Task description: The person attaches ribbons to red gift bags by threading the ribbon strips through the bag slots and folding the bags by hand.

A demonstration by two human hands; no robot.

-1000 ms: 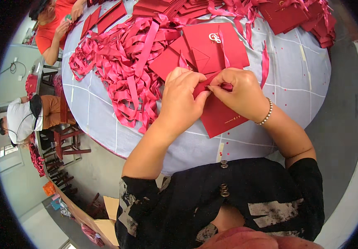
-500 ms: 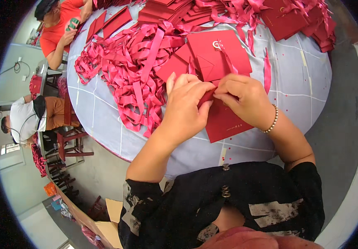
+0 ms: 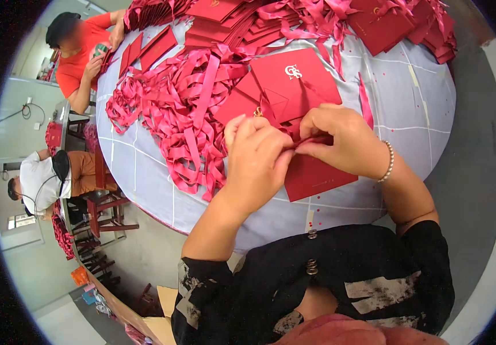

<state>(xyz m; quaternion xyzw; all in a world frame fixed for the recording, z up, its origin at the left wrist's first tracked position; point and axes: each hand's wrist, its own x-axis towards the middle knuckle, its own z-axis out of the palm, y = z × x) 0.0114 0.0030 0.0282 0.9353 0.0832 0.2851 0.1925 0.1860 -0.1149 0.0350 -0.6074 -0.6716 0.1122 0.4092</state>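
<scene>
My left hand [image 3: 256, 161] and my right hand [image 3: 343, 141] meet over the middle of the near part of the table. Both are closed, thumbs and forefingers pinching a red ribbon [image 3: 311, 142] between them. Just below my fingers lies a flat red card piece [image 3: 320, 175] with small print, partly covered by my hands. Beyond it rests a red envelope-like piece [image 3: 317, 69] with a pale printed emblem, overlapping other red pieces. A large tangled heap of loose pinkish-red ribbons [image 3: 187, 115] spreads to the left of my left hand.
Stacks of red pieces [image 3: 219, 26] and more ribbons line the far side of the round table with its grey-blue checked cloth [image 3: 409, 126]. A person in orange [image 3: 81, 57] works at the far left. Another person in white [image 3: 41, 178], wooden stools [image 3: 101, 213] and a cardboard box [image 3: 161, 322] are left.
My hands stay together, with the right fingers now drawn in closer around the ribbon and slightly lower. The view has shifted a little, so the table pieces appear displaced.
</scene>
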